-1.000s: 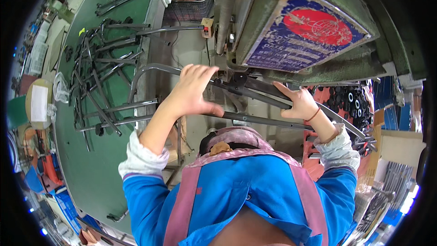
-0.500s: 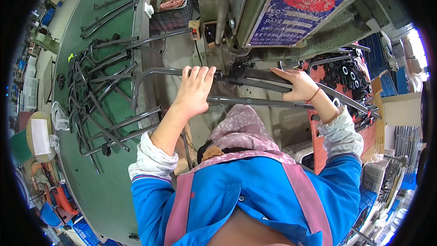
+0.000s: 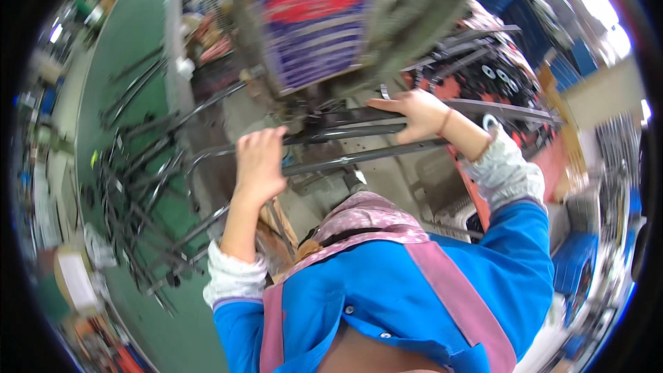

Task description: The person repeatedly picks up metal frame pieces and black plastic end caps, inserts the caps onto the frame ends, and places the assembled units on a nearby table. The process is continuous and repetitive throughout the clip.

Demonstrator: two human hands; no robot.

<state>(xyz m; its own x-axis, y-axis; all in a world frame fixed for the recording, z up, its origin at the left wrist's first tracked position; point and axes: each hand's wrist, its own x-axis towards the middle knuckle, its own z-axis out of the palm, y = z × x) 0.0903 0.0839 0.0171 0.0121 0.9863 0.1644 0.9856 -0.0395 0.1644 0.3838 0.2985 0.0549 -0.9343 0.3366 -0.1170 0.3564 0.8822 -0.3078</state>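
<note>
A dark metal tube frame (image 3: 352, 131) lies across in front of me, under a green machine (image 3: 387, 48). My left hand (image 3: 260, 166) is closed over the frame's left part, where a tube bends towards the table. My right hand (image 3: 420, 116) grips its right part, thumb on the near side and fingers over the far bar. A separate-looking long tube (image 3: 366, 157) runs nearer my body; whether it joins the frame I cannot tell. The joint below the machine is blurred.
On the left, a green table (image 3: 138, 24) bears a tangled pile of dark bent tubes (image 3: 138, 207). At the right, a red surface (image 3: 476, 193) holds black parts and pale rings. A cardboard sheet (image 3: 570, 145) stands beyond it. Blue crates (image 3: 577, 262) stand at the far right.
The view has swung and blurred, so the machine and both hands appear further left. Both hands keep their hold on the tube frame.
</note>
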